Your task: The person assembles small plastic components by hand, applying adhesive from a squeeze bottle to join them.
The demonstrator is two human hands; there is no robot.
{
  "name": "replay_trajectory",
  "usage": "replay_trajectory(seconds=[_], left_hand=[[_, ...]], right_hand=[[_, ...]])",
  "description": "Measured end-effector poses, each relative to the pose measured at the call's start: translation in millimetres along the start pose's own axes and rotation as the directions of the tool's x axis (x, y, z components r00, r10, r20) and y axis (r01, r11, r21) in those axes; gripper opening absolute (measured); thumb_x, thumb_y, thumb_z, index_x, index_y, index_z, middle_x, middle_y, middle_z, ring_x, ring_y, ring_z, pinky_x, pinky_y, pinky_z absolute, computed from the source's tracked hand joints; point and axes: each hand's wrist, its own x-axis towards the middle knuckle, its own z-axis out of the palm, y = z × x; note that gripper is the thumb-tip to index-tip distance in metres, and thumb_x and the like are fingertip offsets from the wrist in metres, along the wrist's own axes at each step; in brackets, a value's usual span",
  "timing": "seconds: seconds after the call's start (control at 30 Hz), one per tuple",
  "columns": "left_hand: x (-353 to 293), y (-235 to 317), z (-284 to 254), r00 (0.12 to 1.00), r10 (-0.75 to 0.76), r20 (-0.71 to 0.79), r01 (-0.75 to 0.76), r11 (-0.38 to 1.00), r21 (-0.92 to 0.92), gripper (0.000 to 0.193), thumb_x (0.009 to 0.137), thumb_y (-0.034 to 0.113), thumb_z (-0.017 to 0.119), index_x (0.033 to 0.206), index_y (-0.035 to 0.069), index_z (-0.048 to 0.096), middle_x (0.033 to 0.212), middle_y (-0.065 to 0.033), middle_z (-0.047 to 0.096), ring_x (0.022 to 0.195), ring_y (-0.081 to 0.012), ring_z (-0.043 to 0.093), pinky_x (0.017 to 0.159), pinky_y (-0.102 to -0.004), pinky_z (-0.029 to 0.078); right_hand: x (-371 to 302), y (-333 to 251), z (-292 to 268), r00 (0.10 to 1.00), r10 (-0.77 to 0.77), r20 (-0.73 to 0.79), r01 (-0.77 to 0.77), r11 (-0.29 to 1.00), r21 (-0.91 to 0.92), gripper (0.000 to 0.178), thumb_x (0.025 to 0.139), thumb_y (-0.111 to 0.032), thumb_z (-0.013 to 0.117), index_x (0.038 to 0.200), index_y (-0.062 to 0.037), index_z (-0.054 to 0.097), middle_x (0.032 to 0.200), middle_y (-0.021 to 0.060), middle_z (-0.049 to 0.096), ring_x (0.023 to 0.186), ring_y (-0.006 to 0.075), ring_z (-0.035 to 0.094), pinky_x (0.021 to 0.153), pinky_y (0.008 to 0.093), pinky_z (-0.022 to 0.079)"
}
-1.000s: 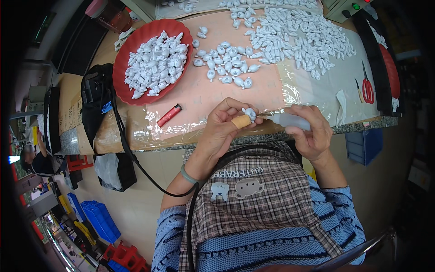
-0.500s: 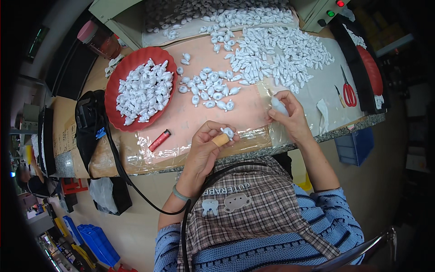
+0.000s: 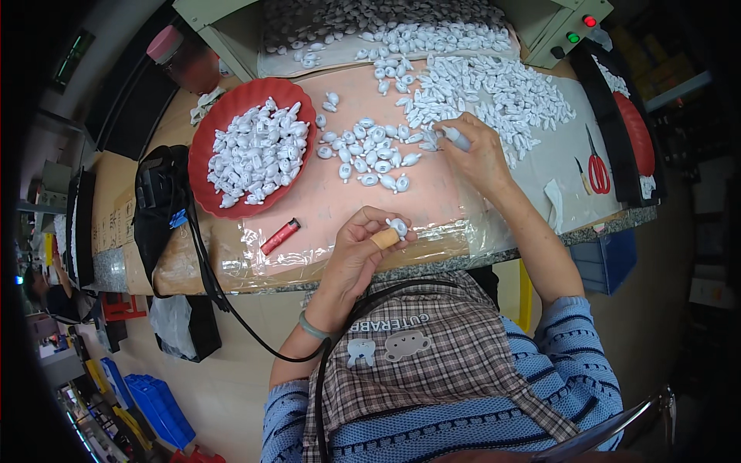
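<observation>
My left hand point(image 3: 353, 255) is closed above the table's near edge. It pinches a small white rounded plastic part point(image 3: 398, 225); a tan cover point(image 3: 384, 238) wraps one of its digits. My right hand point(image 3: 480, 158) reaches over the tabletop with a small pale squeeze bottle point(image 3: 455, 139) gripped in its fingers. Its fingertips are at the right end of a cluster of rounded white parts point(image 3: 378, 139), beside the longer white parts point(image 3: 486, 96) heaped behind. Whether the fingertips also touch a part there, I cannot tell.
A red scalloped bowl point(image 3: 203, 166) full of white parts stands at left, with a red lighter point(image 3: 280, 236) in front. Red-handled scissors point(image 3: 598, 174) lie at right. A machine opening point(image 3: 220, 38) with more parts is at the back. A black bag point(image 3: 154, 185) trails a cord.
My right hand has moved away from me and a little left with the bottle, up to the white parts. My left hand keeps its hold on its part. The view has shifted slightly.
</observation>
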Motion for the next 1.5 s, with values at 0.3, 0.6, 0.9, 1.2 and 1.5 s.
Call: replay_trajectory(seconds=[0.3, 0.6, 0.9, 1.2, 1.5], left_hand=[[0, -1, -2, 0.999, 0.007, 0.036, -0.007, 1.000, -0.009, 0.016, 0.088, 0.001, 0.061, 0.104, 0.002, 0.057, 0.106, -0.0148, 0.064, 0.097, -0.0240, 0.065, 0.084, -0.0305, 0.053], [1, -3, -3, 1.000, 0.011, 0.020, -0.011, 1.000, -0.006, 0.017, 0.086, 0.002, 0.063, 0.102, 0.001, 0.056, 0.105, -0.0160, 0.063, 0.097, -0.0268, 0.065, 0.085, -0.0336, 0.054], [0, -3, -2, 1.000, 0.012, 0.017, -0.012, 1.000, 0.003, 0.018, 0.086, 0.004, 0.064, 0.102, 0.001, 0.056, 0.105, -0.0155, 0.064, 0.097, -0.0267, 0.065, 0.085, -0.0332, 0.054], [0, -3, -3, 0.999, 0.020, 0.031, -0.020, 1.000, -0.011, 0.018, 0.087, 0.004, 0.063, 0.103, 0.001, 0.056, 0.105, -0.0163, 0.064, 0.097, -0.0268, 0.065, 0.084, -0.0325, 0.054], [-1, -5, 1, 1.000, -0.002, -0.003, 0.002, 0.998, 0.064, 0.032, 0.087, 0.005, 0.064, 0.117, -0.003, 0.057, 0.105, -0.0157, 0.065, 0.095, -0.0237, 0.066, 0.083, -0.0299, 0.055]], right_hand=[[8, 6, 15, 0.993, -0.056, 0.099, 0.082, 0.955, -0.285, 0.026, 0.074, -0.018, 0.074, 0.094, -0.0030, 0.065, 0.089, 0.0157, 0.067, 0.080, 0.0335, 0.065, 0.072, 0.0400, 0.051], [-4, 6, -9, 0.973, -0.033, 0.227, 0.097, 0.956, -0.277, 0.021, 0.073, -0.007, 0.069, 0.090, -0.0001, 0.060, 0.086, 0.0161, 0.064, 0.080, 0.0320, 0.063, 0.071, 0.0374, 0.049], [-4, 1, 4, 0.991, -0.079, 0.106, 0.099, 0.976, -0.194, 0.024, 0.073, -0.010, 0.072, 0.090, -0.0008, 0.058, 0.085, 0.0136, 0.064, 0.076, 0.0313, 0.063, 0.067, 0.0366, 0.050], [-10, 7, -4, 0.987, 0.082, 0.140, -0.081, 0.997, -0.012, 0.022, 0.076, -0.007, 0.071, 0.094, -0.0003, 0.061, 0.082, 0.0081, 0.066, 0.069, 0.0222, 0.064, 0.064, 0.0299, 0.051], [-57, -30, -22, 0.820, 0.205, 0.535, -0.545, 0.565, 0.619, 0.015, 0.084, -0.002, 0.066, 0.097, 0.0017, 0.061, 0.089, 0.0061, 0.063, 0.072, 0.0129, 0.064, 0.062, 0.0218, 0.050]])
